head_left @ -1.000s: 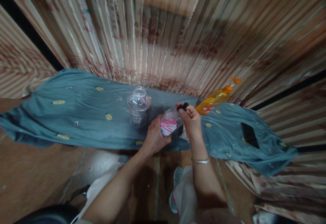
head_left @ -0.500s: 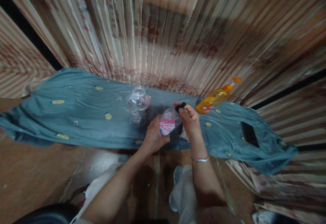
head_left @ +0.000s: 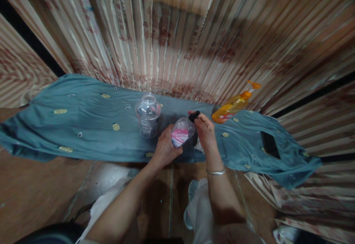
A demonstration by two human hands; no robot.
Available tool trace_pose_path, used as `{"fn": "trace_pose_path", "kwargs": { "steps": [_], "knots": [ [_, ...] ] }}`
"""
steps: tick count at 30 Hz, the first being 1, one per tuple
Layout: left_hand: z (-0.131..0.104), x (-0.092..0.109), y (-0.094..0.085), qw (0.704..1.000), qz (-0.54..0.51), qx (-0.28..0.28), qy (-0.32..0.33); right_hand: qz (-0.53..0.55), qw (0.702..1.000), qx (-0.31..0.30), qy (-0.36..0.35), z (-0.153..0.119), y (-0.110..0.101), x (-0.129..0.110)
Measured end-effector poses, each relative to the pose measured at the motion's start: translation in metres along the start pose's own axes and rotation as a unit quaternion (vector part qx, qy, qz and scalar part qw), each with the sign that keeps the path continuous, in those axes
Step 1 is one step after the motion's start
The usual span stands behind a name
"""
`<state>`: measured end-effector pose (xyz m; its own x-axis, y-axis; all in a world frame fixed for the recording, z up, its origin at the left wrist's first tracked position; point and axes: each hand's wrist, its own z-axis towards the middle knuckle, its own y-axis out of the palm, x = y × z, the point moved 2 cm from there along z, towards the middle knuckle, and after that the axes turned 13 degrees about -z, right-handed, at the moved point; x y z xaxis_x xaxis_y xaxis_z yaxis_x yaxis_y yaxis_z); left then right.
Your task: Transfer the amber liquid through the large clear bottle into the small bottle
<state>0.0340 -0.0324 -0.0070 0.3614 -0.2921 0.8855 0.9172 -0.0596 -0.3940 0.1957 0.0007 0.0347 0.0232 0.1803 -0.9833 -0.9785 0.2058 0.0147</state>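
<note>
A small clear bottle with a pink and white label (head_left: 180, 134) is tilted to the right above the cloth-covered surface. My left hand (head_left: 168, 146) is wrapped round its lower part. At its neck is a black cap (head_left: 193, 116), pinched in the fingers of my right hand (head_left: 205, 128). Left of the bottle stands a larger clear jar (head_left: 148, 118) with an open mouth. A small white crumpled thing (head_left: 199, 146) lies beneath my right hand, partly hidden.
An orange pump bottle (head_left: 231, 109) leans at the back right. A black phone (head_left: 270, 144) lies on the right part of the blue-green cloth (head_left: 94, 125). Pleated curtains (head_left: 172, 44) hang behind. My feet are below the front edge.
The black cap now sits in line with the bottle's neck, where it was tilted before. My right fingers have shifted round it. The whole view has moved slightly.
</note>
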Motion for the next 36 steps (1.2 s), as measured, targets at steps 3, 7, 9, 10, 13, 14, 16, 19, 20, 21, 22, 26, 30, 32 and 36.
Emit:
{"fn": "trace_pose_path", "kwargs": {
  "steps": [3,7,9,10,13,14,16,19,20,21,22,26,30,32,36],
  "knots": [
    [-0.0006,-0.0003,-0.0005,1.000,-0.003,0.005,0.009,-0.001,1.000,0.016,0.018,-0.0010,0.0012,-0.0013],
    [-0.0008,-0.0007,-0.0003,1.000,0.004,-0.004,0.001,-0.038,0.998,0.045,0.029,-0.0004,0.0015,-0.0009],
    [-0.0005,-0.0005,-0.0003,1.000,0.009,-0.007,-0.005,-0.043,0.998,0.033,0.023,-0.0004,0.0005,-0.0005],
    [-0.0003,-0.0003,-0.0004,1.000,0.011,-0.008,-0.006,-0.043,0.999,0.020,0.017,-0.0006,-0.0001,-0.0004],
    [0.0000,0.0001,-0.0007,1.000,0.015,-0.009,-0.011,-0.028,1.000,-0.009,0.000,-0.0016,-0.0007,-0.0008],
    [0.0000,0.0000,-0.0007,1.000,0.015,-0.010,-0.011,-0.024,1.000,-0.007,-0.004,-0.0019,-0.0004,-0.0009],
    [-0.0003,-0.0007,-0.0004,1.000,0.016,-0.009,-0.009,-0.025,1.000,0.012,-0.002,-0.0019,0.0007,-0.0008],
    [-0.0009,-0.0021,0.0002,1.000,0.017,-0.006,-0.004,-0.034,0.999,0.038,0.009,-0.0014,0.0030,-0.0004],
    [-0.0010,-0.0025,0.0003,1.000,0.018,-0.006,-0.003,-0.036,0.998,0.040,0.012,-0.0013,0.0034,-0.0005],
    [-0.0010,-0.0026,0.0003,1.000,0.019,-0.006,-0.002,-0.038,0.998,0.038,0.014,-0.0014,0.0035,-0.0010],
    [-0.0009,-0.0026,0.0001,1.000,0.020,-0.007,-0.002,-0.042,0.998,0.034,0.014,-0.0016,0.0033,-0.0019],
    [-0.0001,-0.0019,-0.0019,1.000,0.019,-0.006,-0.002,-0.063,0.998,0.004,0.004,-0.0040,0.0023,-0.0073],
    [-0.0004,-0.0029,-0.0032,1.000,0.015,-0.001,0.002,-0.051,0.999,0.011,-0.011,-0.0043,0.0024,-0.0071],
    [-0.0010,-0.0041,-0.0035,1.000,0.011,0.001,0.006,-0.055,0.998,0.026,-0.007,-0.0032,0.0023,-0.0039],
    [-0.0019,-0.0049,-0.0040,1.000,0.011,-0.001,0.003,-0.069,0.997,0.029,-0.005,-0.0018,0.0020,-0.0023]
  ]
}}
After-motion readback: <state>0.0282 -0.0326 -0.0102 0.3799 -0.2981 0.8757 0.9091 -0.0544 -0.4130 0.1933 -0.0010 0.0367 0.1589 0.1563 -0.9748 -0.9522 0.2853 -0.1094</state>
